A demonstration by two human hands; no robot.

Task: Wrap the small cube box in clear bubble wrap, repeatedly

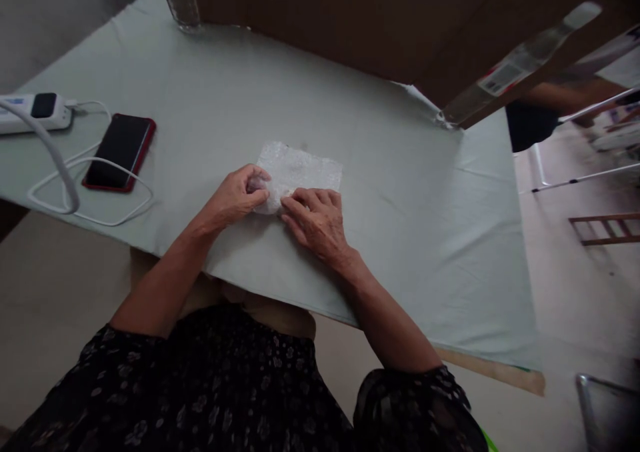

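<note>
A small piece of clear bubble wrap (pixel 300 162) lies on the pale green cloth of the table, in front of my body. My left hand (pixel 245 191) grips its left end, fingers curled and thumb pointing inward. Something shiny and see-through shows inside that curl; whether it is only the wrap or a thing under it, I cannot tell. On the near right edge rests my right hand (pixel 317 220), its fingers bent and pressed together on the wrap. The near edge of the wrap is partly hidden by both hands.
A large brown cardboard box (pixel 320 19) with clear tape stands along the table's far side. At left lie a phone (pixel 120 152) in a red case, a looped white cable (pixel 113 224) and a power strip (pixel 35 112). Another person's arm (pixel 560 99) shows at far right.
</note>
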